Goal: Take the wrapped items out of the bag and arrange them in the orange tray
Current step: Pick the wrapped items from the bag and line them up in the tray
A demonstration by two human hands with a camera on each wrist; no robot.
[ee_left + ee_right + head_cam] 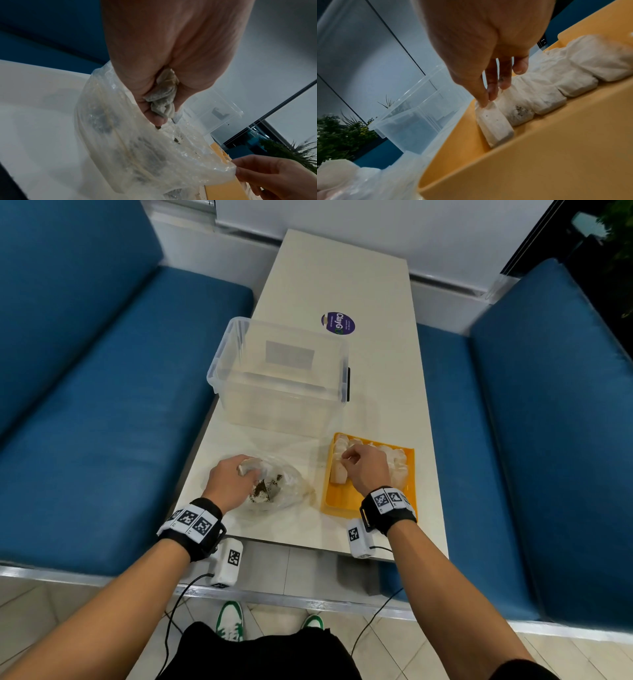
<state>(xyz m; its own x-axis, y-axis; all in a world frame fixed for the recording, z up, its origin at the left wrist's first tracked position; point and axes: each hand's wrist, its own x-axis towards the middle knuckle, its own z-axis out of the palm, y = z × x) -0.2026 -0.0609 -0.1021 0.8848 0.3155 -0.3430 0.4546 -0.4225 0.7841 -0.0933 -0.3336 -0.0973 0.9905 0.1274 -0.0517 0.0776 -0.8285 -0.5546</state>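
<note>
Nearest the viewer, the left hand (230, 479) reaches into the clear plastic bag (284, 491), its fingers curled around a crumpled white wrapped item (163, 94); the bag lies on the table's near left portion, its film wrinkled and speckled with dark crumbs. Just to the right, the orange tray (342, 498) rests on the table, touching or nearly touching the bag's edge. The right hand (366, 465) sits over the tray, thumb and fingertips (482, 100) pinching the top of the endmost wrapped packet (494, 124), which stands on edge. A row of white wrapped items (556, 86) fills the tray's far portion, packed side by side and touching; one shows dark specks through its paper. Beyond the bag and tray stands a clear plastic storage bin (279, 378), and farther still a purple oval sticker (338, 323) lies on the cream table (342, 268). Blue upholstered benches (102, 371) flank the table on both sides; a pale wall closes the far end.
</note>
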